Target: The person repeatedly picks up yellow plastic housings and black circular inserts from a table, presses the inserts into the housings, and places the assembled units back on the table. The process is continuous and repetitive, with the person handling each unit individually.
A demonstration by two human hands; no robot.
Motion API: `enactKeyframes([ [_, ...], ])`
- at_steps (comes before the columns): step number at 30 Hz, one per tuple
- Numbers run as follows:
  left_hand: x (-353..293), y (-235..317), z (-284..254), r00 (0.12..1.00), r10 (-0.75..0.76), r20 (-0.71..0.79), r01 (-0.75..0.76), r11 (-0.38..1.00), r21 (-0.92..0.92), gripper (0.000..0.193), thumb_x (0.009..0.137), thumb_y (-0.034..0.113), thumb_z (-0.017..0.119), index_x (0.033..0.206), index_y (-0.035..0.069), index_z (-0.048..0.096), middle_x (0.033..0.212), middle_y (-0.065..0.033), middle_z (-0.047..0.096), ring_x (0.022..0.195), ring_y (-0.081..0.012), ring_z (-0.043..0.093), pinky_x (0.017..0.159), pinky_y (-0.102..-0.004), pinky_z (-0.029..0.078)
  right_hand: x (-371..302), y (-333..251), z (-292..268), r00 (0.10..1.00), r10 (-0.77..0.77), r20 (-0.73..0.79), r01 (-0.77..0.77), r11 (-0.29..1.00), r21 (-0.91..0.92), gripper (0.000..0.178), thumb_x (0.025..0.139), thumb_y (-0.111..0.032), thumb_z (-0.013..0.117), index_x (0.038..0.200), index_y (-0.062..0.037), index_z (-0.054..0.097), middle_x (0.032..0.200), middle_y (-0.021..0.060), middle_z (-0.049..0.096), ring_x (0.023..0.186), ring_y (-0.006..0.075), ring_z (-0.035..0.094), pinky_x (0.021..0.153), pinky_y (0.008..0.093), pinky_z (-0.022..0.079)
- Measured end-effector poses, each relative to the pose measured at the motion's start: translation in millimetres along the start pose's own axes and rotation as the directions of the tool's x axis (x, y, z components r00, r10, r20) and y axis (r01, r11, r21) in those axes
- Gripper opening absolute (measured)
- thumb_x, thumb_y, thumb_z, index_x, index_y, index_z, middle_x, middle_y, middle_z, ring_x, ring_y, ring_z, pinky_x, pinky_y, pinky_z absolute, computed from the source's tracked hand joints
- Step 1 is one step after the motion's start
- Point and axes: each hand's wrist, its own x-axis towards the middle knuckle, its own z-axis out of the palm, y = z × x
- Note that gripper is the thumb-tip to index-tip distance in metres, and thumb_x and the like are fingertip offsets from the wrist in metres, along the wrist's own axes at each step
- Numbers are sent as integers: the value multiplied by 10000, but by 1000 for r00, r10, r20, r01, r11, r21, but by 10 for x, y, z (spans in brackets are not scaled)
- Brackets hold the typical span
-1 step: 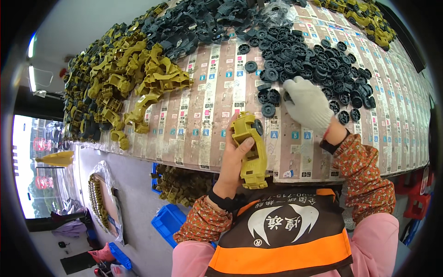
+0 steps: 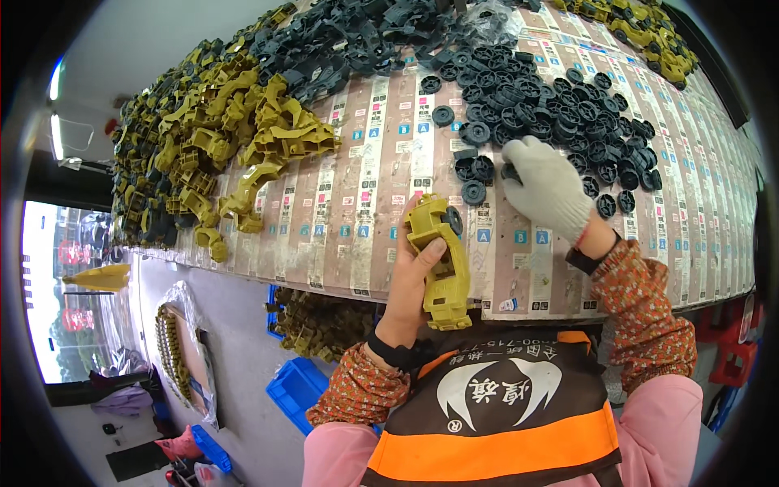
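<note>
My bare left hand (image 2: 411,272) grips an olive-yellow plastic toy car body (image 2: 449,290) over the table's near edge, thumb across its side. A dark wheel (image 2: 452,219) sits at the far end of that body. My right hand (image 2: 545,183), in a white knitted glove, is curled at the near edge of a pile of dark toy wheels (image 2: 507,89). Between its thumb and fingers a dark wheel (image 2: 510,172) shows in part; the glove hides the rest. A few loose wheels (image 2: 473,192) lie just left of the glove.
Yellow car bodies (image 2: 219,138) are heaped on the table's left, with dark plastic parts (image 2: 365,40) behind them. More yellow cars (image 2: 649,40) lie at the far right. Below the near edge stand a crate of yellow parts (image 2: 312,325) and a blue bin (image 2: 299,394).
My right hand has shifted very slightly to the right, with the wheel still at its fingertips. The left hand and the car body have hardly moved.
</note>
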Motion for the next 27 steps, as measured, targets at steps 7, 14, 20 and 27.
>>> enactKeyframes([
  [7,60,1,175,990,78,-120,-80,997,-12,384,1048,246,671,1361,72,532,1078,-65,694,887,-180,730,766,-330,637,-696,-447,-341,926,-47,375,-290,548,785,453,993,-166,560,1408,14,578,1180,73,658,964,155,620,904,330,533],
  [14,87,20,279,972,219,-89,-221,975,-8,429,1052,172,661,1430,93,474,1193,-66,651,975,-189,714,801,-356,644,-965,-674,-472,789,-24,614,-595,218,773,441,1021,-154,531,1422,28,560,1230,129,662,1075,166,666,919,322,554],
  [20,106,-20,229,957,278,-89,-275,960,46,760,1020,29,670,1644,172,261,1347,-61,572,1119,-168,642,938,-342,600,-1070,-676,-360,839,2,545,-536,184,824,418,1021,-110,570,1409,46,554,1147,100,676,928,113,647,818,298,569],
  [27,51,-17,419,833,552,-31,-533,818,216,845,979,-23,705,1660,137,230,1468,-82,513,1232,-188,605,1047,-352,544,-1293,-786,-291,966,35,255,-220,626,748,374,1009,-44,547,1363,68,587,863,169,693,752,224,723,721,360,570],
])
